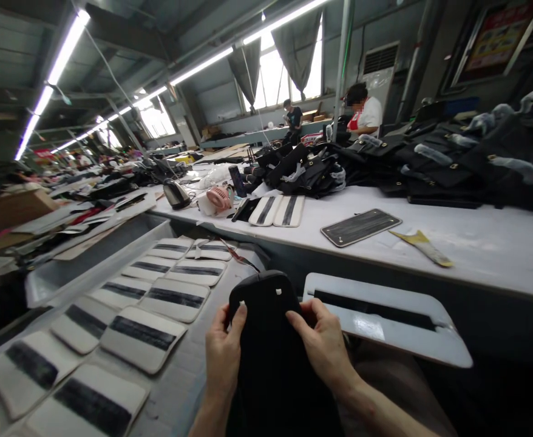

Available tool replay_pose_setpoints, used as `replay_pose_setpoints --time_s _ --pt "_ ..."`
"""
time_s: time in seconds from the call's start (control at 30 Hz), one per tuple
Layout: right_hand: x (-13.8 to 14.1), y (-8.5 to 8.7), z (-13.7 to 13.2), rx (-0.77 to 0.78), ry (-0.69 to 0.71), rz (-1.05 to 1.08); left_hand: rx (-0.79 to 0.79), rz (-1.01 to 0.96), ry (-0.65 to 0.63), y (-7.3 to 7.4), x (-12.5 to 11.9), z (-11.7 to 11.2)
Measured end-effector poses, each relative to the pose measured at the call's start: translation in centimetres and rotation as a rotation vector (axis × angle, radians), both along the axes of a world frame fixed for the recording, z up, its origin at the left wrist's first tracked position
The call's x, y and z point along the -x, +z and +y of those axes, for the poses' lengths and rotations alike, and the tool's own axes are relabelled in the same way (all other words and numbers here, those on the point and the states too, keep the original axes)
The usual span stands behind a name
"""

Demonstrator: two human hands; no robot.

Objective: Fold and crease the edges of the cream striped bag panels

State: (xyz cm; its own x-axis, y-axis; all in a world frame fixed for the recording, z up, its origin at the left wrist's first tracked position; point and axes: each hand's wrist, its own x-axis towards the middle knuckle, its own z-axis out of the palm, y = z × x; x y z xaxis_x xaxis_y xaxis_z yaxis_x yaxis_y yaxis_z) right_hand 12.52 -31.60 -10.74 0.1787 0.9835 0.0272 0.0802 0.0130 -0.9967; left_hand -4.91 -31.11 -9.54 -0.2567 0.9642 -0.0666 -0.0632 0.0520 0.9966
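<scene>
Between my two hands is a black padded panel (pixel 266 346) with rounded top corners and two small white tabs near its upper edge. My left hand (pixel 225 340) grips its left edge, with the thumb on the face beside one tab. On the opposite edge my right hand (pixel 321 337) is closed, its thumb pressed near the upper right corner. The panel's lower part runs out of view. Just to the right, a long whitish board (pixel 398 340) with a dark slot sits below the table edge. Pale rounded pads (pixel 141 340) with black stripes lie in rows at my left.
Across the white table (pixel 489 243) lie a dark rectangular panel (pixel 361 227), a yellow-grey strip (pixel 424 247) and two striped pads (pixel 276 211). Farther back stand a pink fan (pixel 218 197), a kettle (pixel 176 194) and a heap of black bags (pixel 458 158). Two people work beyond.
</scene>
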Motion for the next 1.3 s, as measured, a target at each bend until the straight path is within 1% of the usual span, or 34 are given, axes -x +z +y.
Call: replay_pose_setpoints --time_s 0.07,0.17,0.23,0.3,0.4,0.47,0.6,0.77,0.87,0.93,1.03,1.1,1.13,1.17,1.3 --pt "0.2 -0.2 0.2 -0.003 0.002 0.045 0.072 0.091 0.005 -0.8 -0.3 -1.9" --pt "0.7 -0.4 0.5 -0.002 0.012 0.107 0.137 0.207 0.093 -2.2 -0.6 -4.4" --pt "1.0 -0.5 0.5 -0.008 0.026 0.147 0.149 0.245 0.139 -2.9 -0.7 -5.5" --pt "1.1 -0.5 0.2 -0.018 0.043 0.163 0.149 0.258 0.152 -3.2 -0.7 -6.1" --pt "0.9 -0.8 -0.6 -0.008 0.083 0.123 0.130 0.277 0.176 -3.1 -0.7 -6.3" --pt "0.7 -1.2 -1.5 0.037 0.109 0.071 0.136 0.313 0.205 -2.8 -0.7 -6.3" --pt "0.9 -1.9 -3.1 0.134 0.090 0.051 0.139 0.428 0.251 -2.3 -1.0 -6.6" --pt "1.8 -2.1 -2.9 0.139 0.059 0.099 0.126 0.551 0.259 -1.7 -1.3 -6.8" --pt "1.9 -2.3 -2.5 0.109 0.057 0.096 0.105 0.468 0.236 -1.3 -1.5 -6.7" --pt "1.6 -2.5 -2.3 0.097 0.077 0.134 0.088 0.327 0.201 -1.3 -1.4 -6.6" --pt "1.0 -2.7 -2.0 0.133 0.109 0.219 0.053 0.082 0.121 -1.6 -0.8 -6.6" --pt "0.7 -2.8 -1.8 0.179 0.119 0.277 0.024 0.009 0.071 -2.0 -0.2 -6.9" --pt "0.7 -2.9 -1.7 0.207 0.122 0.310 0.018 0.032 0.060 -2.1 0.0 -7.0" --pt "0.6 -2.9 -1.6 0.236 0.123 0.347 0.019 0.098 0.063 -2.2 0.2 -7.1" --pt "0.5 -3.3 -1.2 0.328 0.140 0.455 0.038 0.527 0.156 -2.3 0.0 -7.2"
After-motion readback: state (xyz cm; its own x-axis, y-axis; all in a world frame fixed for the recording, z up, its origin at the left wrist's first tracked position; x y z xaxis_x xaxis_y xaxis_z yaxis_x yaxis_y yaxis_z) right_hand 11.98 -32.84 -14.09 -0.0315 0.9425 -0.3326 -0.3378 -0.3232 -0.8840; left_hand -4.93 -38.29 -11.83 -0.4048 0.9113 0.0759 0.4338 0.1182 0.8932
